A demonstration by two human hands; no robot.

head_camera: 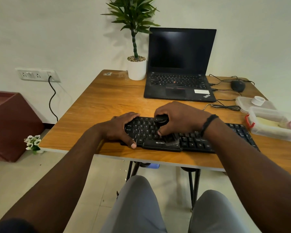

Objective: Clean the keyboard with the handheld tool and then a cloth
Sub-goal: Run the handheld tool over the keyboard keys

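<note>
The flat black plastic keyboard point(194, 140) lies mid-frame, near the front edge of the brown wooden table point(99, 101). The left hand point(120, 130) grips its left end between spread fingers and thumb. The right hand point(180, 119) curls its fingers round a small round black tool point(162, 119) over the keys.

Black plastic keyboard point(191, 140) lies at near edge of brown wooden table point(107, 98). Open black laptop point(180, 81) behind it. White potted plant point(136, 69) left of laptop, black mouse point(238, 86) right. Clear plastic containers point(274, 126) just right of keyboard.
</note>
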